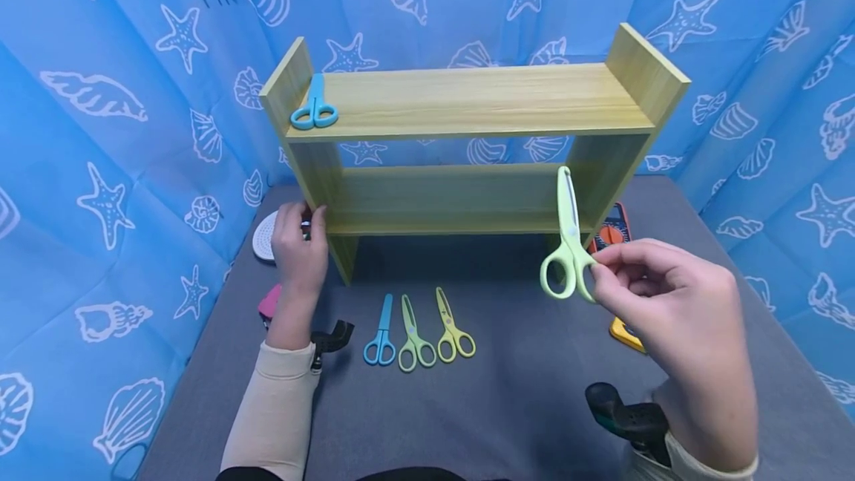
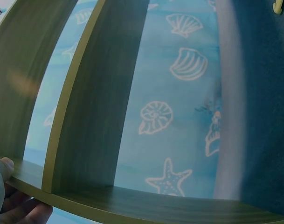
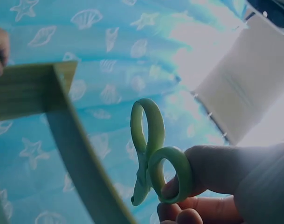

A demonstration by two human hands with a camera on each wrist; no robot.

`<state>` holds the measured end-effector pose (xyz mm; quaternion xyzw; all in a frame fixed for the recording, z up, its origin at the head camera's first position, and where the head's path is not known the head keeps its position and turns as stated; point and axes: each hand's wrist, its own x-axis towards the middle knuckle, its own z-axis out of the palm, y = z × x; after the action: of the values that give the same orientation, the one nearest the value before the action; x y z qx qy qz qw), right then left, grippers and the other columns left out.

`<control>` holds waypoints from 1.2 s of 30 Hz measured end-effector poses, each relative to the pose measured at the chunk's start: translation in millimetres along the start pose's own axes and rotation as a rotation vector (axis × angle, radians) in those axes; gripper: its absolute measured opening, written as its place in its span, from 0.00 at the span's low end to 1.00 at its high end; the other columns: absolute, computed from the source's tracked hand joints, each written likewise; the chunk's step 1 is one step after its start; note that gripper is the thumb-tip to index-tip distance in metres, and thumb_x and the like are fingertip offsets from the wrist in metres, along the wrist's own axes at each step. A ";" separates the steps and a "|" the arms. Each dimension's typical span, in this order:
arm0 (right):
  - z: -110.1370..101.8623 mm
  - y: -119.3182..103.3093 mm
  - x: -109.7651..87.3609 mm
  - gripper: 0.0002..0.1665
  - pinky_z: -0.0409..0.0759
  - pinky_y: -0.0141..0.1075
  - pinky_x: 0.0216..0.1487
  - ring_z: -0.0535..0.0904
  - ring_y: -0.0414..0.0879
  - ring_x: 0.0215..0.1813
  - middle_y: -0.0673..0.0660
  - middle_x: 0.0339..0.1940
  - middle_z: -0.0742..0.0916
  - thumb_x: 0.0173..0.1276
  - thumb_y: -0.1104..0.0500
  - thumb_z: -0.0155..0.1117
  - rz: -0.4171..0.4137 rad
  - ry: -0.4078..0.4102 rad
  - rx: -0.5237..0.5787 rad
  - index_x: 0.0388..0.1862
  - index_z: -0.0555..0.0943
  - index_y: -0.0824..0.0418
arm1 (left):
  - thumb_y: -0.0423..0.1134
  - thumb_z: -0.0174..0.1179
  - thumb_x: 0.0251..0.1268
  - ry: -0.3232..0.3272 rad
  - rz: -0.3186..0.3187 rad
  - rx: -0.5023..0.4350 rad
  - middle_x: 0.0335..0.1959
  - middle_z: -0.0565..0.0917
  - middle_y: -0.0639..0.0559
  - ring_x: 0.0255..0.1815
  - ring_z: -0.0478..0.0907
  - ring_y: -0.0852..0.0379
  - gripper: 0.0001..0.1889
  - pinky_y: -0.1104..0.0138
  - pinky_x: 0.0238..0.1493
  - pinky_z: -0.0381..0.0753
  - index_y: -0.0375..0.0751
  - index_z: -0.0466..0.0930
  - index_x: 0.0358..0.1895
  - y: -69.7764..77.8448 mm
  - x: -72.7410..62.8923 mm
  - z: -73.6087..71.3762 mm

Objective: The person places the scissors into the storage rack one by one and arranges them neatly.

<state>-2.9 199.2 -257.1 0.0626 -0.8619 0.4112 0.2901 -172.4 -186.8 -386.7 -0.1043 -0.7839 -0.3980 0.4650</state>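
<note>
Between thumb and fingers, my right hand (image 1: 675, 299) pinches one handle loop of a pair of light green scissors (image 1: 568, 243). The scissors are raised, blades pointing up, in front of the right side of a two-tier wooden shelf (image 1: 481, 104). My left hand (image 1: 298, 247) grips the front edge of the shelf's left side panel; in the left wrist view its thumb lies on one face and the fingers (image 2: 27, 212) on the other. Blue scissors (image 1: 316, 104) lie at the left end of the upper tier, handles toward me.
In front of the shelf lie blue scissors (image 1: 381, 332), green scissors (image 1: 414, 336) and yellow scissors (image 1: 453, 329). An orange-and-black multimeter (image 1: 612, 228) and a yellow object (image 1: 628, 335) are at the right. A white round object (image 1: 265, 237) and a pink object (image 1: 270, 301) sit by my left arm.
</note>
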 end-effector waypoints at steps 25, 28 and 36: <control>30.0 -85.9 88.7 0.05 0.78 0.27 0.30 0.82 0.44 0.29 0.53 0.28 0.89 0.65 0.59 0.70 -0.004 -0.070 0.019 0.36 0.91 0.58 | 0.31 0.65 0.71 0.007 0.033 -0.028 0.34 0.80 0.34 0.33 0.79 0.42 0.09 0.53 0.31 0.83 0.24 0.80 0.40 -5.2 3.5 -4.8; 39.2 -95.2 103.4 0.07 0.78 0.28 0.31 0.81 0.45 0.30 0.53 0.29 0.89 0.65 0.59 0.69 -0.007 -0.117 0.009 0.36 0.91 0.60 | 0.30 0.65 0.71 0.006 0.040 -0.034 0.33 0.80 0.34 0.32 0.79 0.42 0.08 0.52 0.31 0.84 0.23 0.80 0.40 -4.9 3.7 -5.1; 67.9 -112.7 140.2 0.10 0.74 0.33 0.31 0.79 0.46 0.31 0.54 0.31 0.89 0.65 0.61 0.65 -0.015 -0.228 -0.002 0.37 0.91 0.60 | 0.31 0.65 0.71 0.002 0.048 -0.046 0.33 0.80 0.36 0.32 0.79 0.44 0.08 0.53 0.30 0.82 0.25 0.81 0.39 -5.4 4.9 -4.8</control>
<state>-109.8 93.2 -137.5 0.1151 -0.8891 0.3985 0.1934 -174.8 -194.8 -384.3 -0.1334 -0.7715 -0.4046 0.4725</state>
